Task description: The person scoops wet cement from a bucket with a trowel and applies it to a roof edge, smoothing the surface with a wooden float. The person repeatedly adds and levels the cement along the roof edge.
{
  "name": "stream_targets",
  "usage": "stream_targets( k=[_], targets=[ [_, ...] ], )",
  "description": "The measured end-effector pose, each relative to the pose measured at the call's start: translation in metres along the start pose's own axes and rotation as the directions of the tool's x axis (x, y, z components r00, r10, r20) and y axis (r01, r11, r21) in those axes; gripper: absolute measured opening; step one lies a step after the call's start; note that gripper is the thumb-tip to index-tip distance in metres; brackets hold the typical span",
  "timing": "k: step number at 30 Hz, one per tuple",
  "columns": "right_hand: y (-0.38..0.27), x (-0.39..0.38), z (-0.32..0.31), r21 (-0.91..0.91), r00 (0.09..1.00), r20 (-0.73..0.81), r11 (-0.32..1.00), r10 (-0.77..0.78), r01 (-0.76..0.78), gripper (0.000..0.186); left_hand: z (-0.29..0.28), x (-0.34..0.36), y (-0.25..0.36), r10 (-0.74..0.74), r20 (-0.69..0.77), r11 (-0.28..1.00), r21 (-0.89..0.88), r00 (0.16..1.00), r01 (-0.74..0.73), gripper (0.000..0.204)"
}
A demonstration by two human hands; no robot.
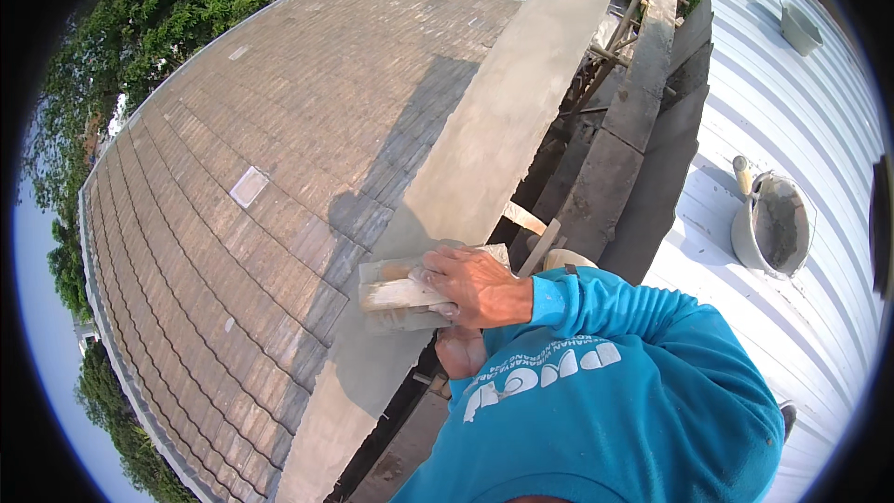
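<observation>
Head view: just below the frame's centre, a plastering float [399, 294] lies on the smooth grey strip [503, 121], its long axis nearly level, right end slightly higher, slanting across the strip, which climbs from lower left to upper right. The right hand [480, 287] curls its fingers around the wooden grip, hiding the float's middle. The left hand [460, 351] is just below, partly covered; whether it is spread or gripping, I cannot tell. Wooden pieces [540, 247] jut up beside the right wrist, and a blue sleeve [615, 303] blocks the area below them. Tiled roofing [214, 242] fills the left; planks [601, 177], ribbed metal sheeting [689, 251] and a mortar bucket [745, 237] occupy the right.
</observation>
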State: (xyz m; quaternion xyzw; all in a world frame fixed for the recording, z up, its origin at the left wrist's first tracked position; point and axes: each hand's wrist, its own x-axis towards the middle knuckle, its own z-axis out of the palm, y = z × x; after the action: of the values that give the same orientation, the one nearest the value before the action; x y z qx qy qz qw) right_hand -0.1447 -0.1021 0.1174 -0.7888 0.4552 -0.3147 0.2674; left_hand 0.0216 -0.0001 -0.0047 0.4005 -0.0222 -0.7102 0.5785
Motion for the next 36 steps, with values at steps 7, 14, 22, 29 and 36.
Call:
stream_targets(
  k=[7, 14, 22, 29, 36],
  targets=[
    [0.023, -0.049, -0.095, 0.197, 0.771, -0.451, 0.892, 0.450, -0.406, 0.057, 0.028, -0.003, 0.012, -0.106, 0.043, 0.994, 0.046, 0.993, 0.104, 0.051],
    [0.076, -0.171, -0.108, 0.888, 0.301, -0.420, 0.456, 0.856, -0.059, 0.043, 0.022, 0.000, 0.010, -0.165, 0.082, 0.983, 0.099, 0.983, 0.156, 0.049],
    [0.097, -0.224, -0.072, 0.836, 0.250, -0.517, 0.420, 0.818, 0.353, 0.030, 0.019, 0.005, 0.022, -0.227, 0.149, 0.926, 0.339, 0.962, 0.166, 0.052],
    [0.086, -0.221, -0.048, 0.641, 0.321, -0.659, 0.731, 0.681, -0.234, 0.032, 0.055, 0.005, 0.026, -0.580, 0.137, 0.608, 0.729, 0.803, 0.315, 0.063],
    [0.083, -0.212, -0.045, 0.859, 0.452, -0.245, -0.023, 0.857, 0.511, 0.039, 0.160, 0.023, -0.026, -0.843, 0.254, 0.371, 0.913, 0.475, 0.170, 0.062]
  ],
)
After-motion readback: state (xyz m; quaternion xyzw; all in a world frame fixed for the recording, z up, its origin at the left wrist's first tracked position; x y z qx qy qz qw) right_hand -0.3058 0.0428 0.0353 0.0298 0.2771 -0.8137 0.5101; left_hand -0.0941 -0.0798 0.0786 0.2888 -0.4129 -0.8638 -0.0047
